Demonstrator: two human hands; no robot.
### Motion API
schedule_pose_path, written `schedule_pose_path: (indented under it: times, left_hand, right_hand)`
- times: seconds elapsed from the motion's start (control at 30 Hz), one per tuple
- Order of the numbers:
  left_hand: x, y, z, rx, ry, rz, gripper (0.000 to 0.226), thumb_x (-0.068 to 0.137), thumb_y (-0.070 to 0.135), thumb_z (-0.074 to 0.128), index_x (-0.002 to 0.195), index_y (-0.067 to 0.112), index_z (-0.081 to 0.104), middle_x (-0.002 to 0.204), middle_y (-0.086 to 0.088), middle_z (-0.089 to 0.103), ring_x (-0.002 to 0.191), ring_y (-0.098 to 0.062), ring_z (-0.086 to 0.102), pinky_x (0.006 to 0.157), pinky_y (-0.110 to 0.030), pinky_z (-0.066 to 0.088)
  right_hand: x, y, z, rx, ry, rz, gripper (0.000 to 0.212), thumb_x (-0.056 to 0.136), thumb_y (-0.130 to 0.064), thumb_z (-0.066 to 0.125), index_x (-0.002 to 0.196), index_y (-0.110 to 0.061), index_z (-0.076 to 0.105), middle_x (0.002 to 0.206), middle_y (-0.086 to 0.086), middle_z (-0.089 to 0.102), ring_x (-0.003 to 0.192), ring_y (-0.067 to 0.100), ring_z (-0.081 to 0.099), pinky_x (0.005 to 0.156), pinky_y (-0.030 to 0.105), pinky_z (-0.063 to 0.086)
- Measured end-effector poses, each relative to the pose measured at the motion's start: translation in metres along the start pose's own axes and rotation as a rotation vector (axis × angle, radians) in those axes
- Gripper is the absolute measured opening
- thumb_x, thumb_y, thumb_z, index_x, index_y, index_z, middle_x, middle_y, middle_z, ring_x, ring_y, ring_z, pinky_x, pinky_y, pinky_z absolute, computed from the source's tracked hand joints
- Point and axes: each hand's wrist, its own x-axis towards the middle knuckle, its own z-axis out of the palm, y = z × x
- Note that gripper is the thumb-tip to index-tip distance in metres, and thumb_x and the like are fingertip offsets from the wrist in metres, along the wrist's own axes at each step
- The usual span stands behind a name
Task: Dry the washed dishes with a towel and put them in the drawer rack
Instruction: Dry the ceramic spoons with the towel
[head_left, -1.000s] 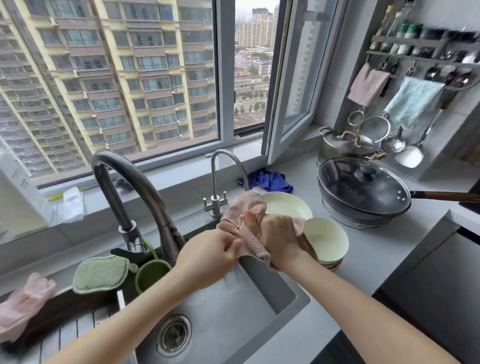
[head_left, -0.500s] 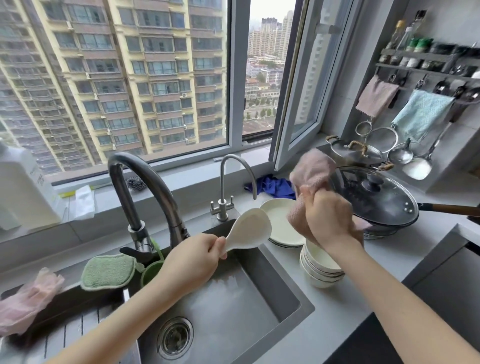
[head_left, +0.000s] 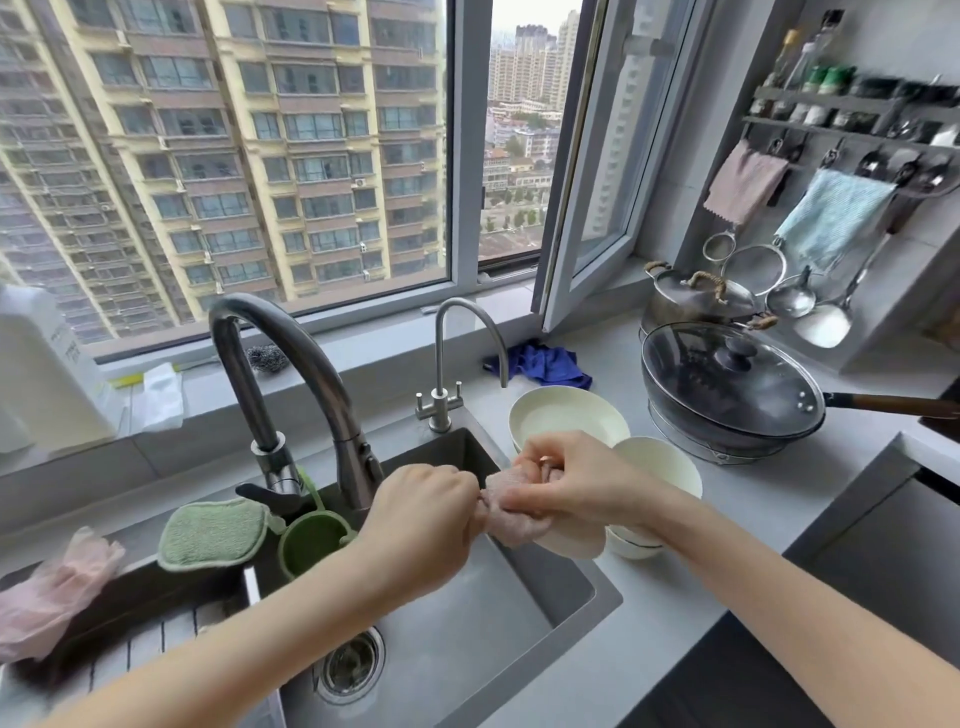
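Both hands grip one pink towel over the right edge of the sink: the left hand is curled into a fist at the cloth's left end, and the right hand pinches the bunched towel against a cream spoon-shaped utensil, whose pale bowl shows just below the wrist. What the left fist encloses cannot be seen beneath the cloth. The hands touch through the towel, above the sink's rear right corner. Just behind them on the grey counter sits a cream plate, and to its right a stack of cream bowls, partly hidden by the right forearm. A lidded black pan stands farther right, with a metal pot behind it near the wall. A tall dark faucet arches over the sink, with a slimmer steel tap beside it. Left of the basin lie a green sponge, a green cup and a pink glove. A blue cloth lies crumpled by the open window. The drawer rack is out of view.
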Motion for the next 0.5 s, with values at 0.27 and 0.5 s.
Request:
schedule_pose_path:
  times: [0.27, 0.5]
  left_hand:
    - [-0.006, -0.013, -0.009, -0.070, 0.060, -0.016, 0.023, 0.093, 0.039, 0.046, 0.100, 0.023, 0.061, 0.103, 0.003, 0.067, 0.102, -0.020, 0.058, 0.071, -0.028, 0.032]
    - [-0.015, -0.017, -0.023, -0.226, 0.059, -0.101, 0.023, 0.091, 0.048, 0.051, 0.096, 0.028, 0.061, 0.076, 0.011, 0.056, 0.089, -0.012, 0.059, 0.065, -0.026, 0.029]
  right_hand:
    - [-0.008, -0.008, 0.014, -0.373, -0.014, -0.128, 0.032, 0.069, -0.054, 0.075, 0.094, -0.035, 0.068, 0.083, -0.015, 0.066, 0.084, 0.002, 0.057, 0.079, 0.024, 0.045]
    - [-0.013, 0.015, -0.008, 0.278, -0.030, -0.026, 0.027, 0.067, -0.031, 0.077, 0.088, -0.015, 0.073, 0.080, 0.002, 0.073, 0.074, 0.013, 0.067, 0.067, 0.031, 0.056]
